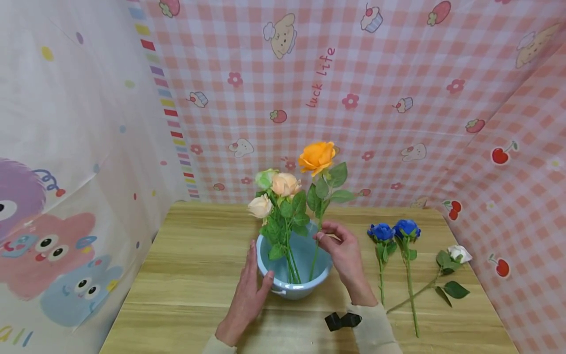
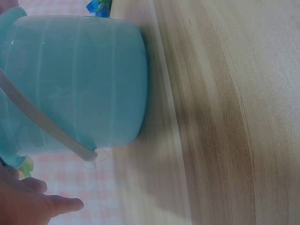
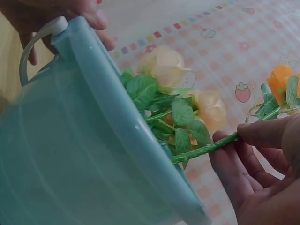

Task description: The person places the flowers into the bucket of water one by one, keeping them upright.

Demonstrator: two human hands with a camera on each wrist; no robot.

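A light blue bucket (image 1: 297,293) stands upright on the table. My right hand (image 1: 347,253) pinches the green stem of an orange rose (image 1: 317,158) between thumb and fingers, over the right side of the rim. The stem's lower end is inside the bucket. Pale artificial roses, including a peach one (image 1: 286,184), a cream one (image 1: 260,206) and a greenish one (image 1: 266,178), lean at the bucket's left back, stems inside. My left hand (image 1: 247,297) is at the left rim with straight fingers and thumb apart. The left wrist view shows the bucket's side and its pale handle (image 2: 47,124).
On the table (image 1: 190,275) to the right lie two blue roses (image 1: 407,229) and a white rose (image 1: 460,253) with long stems. A small black object (image 1: 342,321) sits by the right sleeve. Patterned cloth (image 1: 247,123) hangs behind and at both sides.
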